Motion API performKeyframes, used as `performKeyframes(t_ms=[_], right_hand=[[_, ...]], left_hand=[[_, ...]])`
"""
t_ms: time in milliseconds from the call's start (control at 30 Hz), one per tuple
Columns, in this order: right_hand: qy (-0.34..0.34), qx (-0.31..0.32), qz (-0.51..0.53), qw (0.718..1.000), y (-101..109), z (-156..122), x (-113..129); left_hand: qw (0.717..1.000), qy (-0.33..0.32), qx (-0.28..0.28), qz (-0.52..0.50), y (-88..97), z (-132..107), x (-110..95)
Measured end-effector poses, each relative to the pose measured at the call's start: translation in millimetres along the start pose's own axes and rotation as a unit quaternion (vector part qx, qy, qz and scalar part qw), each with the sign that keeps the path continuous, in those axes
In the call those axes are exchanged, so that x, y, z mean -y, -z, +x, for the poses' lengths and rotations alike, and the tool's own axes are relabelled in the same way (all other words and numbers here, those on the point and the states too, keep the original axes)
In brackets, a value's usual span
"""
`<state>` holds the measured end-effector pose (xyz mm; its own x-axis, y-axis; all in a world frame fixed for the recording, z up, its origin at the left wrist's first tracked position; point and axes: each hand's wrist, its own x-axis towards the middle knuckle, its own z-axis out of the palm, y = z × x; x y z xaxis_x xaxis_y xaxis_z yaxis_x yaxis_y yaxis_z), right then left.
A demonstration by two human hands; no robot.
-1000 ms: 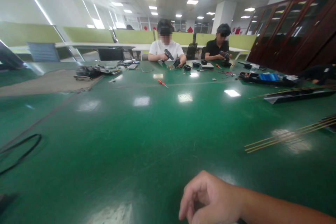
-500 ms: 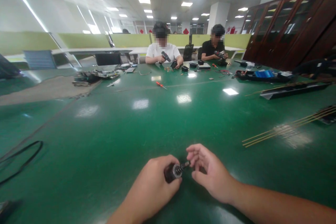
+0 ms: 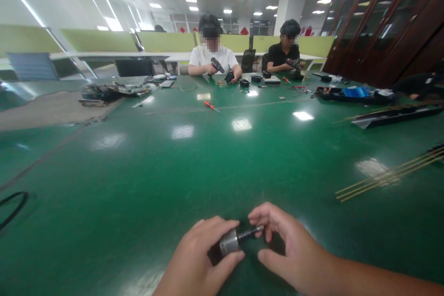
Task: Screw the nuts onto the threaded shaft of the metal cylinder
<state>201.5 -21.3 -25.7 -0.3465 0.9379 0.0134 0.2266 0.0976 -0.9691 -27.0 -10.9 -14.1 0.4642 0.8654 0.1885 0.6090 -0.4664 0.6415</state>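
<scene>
My left hand is closed around a metal cylinder with a thin ridged shaft. The cylinder's silver end faces right, and its darker rear part is mostly covered by my palm. From that end the dark shaft sticks out to the right. Beside its tip is my right hand, with the thumb well apart from the curled fingers. The fingertips are close to the shaft's end; whether they touch it I cannot tell. Both hands are low over the green tabletop.
Thin brass-coloured rods lie at the right, with a dark channel behind them. An orange screwdriver lies mid-table. Across the table, two people handle power drills. Scrap parts lie far left; a black cable lies near left.
My left hand has turned the cylinder so that more of its silver side and shaft show. Both hands appear slightly lower and farther right in view. The camera view has shifted a little.
</scene>
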Motion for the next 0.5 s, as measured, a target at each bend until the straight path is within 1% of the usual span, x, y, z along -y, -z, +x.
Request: performKeyframes(t_ms=[100,233,333,500], right_hand=[[0.007,-0.002,-0.015,1.000,0,1,3],[0.010,0.002,-0.042,0.999,2,2,8],[0.010,0.005,-0.048,0.999,2,2,9],[0.032,0.013,-0.052,0.998,1,2,9]], left_hand=[[1.000,-0.006,-0.021,0.002,-1.8,-3,4],[0.999,-0.010,-0.030,0.004,-1.8,-5,4],[0.998,-0.041,-0.038,0.010,-1.8,-5,1],[0.994,-0.101,-0.032,0.014,-1.9,-4,-8]])
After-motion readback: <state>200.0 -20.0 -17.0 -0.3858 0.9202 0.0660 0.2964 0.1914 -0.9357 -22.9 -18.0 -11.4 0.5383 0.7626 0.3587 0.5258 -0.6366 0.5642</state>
